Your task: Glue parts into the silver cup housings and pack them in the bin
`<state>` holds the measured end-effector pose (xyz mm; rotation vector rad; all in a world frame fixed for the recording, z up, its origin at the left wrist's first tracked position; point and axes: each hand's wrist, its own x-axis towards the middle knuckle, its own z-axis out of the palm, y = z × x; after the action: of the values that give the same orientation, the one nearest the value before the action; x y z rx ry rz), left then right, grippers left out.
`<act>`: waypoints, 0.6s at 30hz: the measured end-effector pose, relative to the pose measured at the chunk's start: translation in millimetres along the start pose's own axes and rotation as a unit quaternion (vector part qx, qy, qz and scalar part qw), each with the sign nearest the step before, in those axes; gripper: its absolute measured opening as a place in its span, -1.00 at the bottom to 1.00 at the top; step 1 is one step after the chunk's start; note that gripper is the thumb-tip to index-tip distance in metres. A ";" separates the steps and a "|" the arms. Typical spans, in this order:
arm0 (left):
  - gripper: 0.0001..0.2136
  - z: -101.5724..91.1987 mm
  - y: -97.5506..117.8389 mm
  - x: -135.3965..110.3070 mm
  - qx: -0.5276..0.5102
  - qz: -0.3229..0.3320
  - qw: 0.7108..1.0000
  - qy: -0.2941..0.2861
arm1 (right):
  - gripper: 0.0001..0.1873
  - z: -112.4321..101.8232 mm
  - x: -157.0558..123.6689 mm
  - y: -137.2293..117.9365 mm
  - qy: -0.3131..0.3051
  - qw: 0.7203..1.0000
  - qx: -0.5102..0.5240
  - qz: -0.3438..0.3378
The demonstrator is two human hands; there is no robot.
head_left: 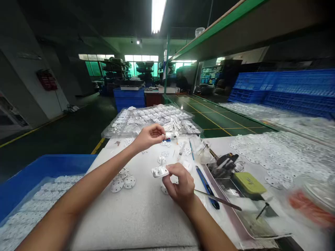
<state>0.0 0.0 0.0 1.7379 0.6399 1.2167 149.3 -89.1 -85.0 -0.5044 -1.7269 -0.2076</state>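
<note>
My right hand (181, 183) is closed on a white round plastic part (160, 171), tilted and held above the table, with small raised pieces on it. A thin metal tool, perhaps tweezers (222, 201), sticks out from behind this hand; whether the hand grips it is hidden. Farther forward, my left hand (150, 135) has its fingers curled into a pinch. Its fingertips are beside a small white cylindrical item (171, 135), and what they hold cannot be made out. Several white discs (129, 181) lie on the table left of the right hand.
Trays of small white parts (151, 115) stand at the table's far end. A blue utility knife (208, 188) lies beside a tool tray (225, 198) holding a yellow-green box (249, 182). Many white discs (261, 153) spread right. A blue bin (52, 162) stands left.
</note>
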 end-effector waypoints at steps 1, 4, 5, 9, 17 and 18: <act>-0.85 -6.5 8.6 -15.7 -0.002 -0.027 1.000 -0.013 | -0.67 -0.1 0.1 -1.0 -0.012 1.000 -0.004 -0.004; -0.86 -21.5 30.5 -57.4 -0.014 -0.092 0.995 -0.039 | -0.64 0.4 1.0 -3.1 -0.049 0.999 -0.015 -0.016; -0.87 -24.4 35.1 -68.2 -0.025 -0.107 0.993 -0.039 | -0.64 0.8 1.6 -3.5 -0.064 0.998 -0.019 -0.019; -0.89 -26.1 37.8 -93.5 -0.045 -0.151 0.986 -0.059 | -0.64 3.3 4.6 -5.9 -0.113 0.992 -0.031 -0.043; -0.87 -22.0 23.0 -103.4 -0.038 -0.204 0.973 -0.104 | -0.77 3.8 8.7 -12.6 -0.169 0.972 -0.106 -0.121; -0.87 -22.4 23.0 -104.1 -0.022 -0.198 0.974 -0.105 | -0.79 4.0 9.1 -13.2 -0.172 0.971 -0.110 -0.122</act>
<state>-62.3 -85.9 -24.8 1.5795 0.7815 0.7546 138.7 -97.2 -75.4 -0.5109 -2.1205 -0.5174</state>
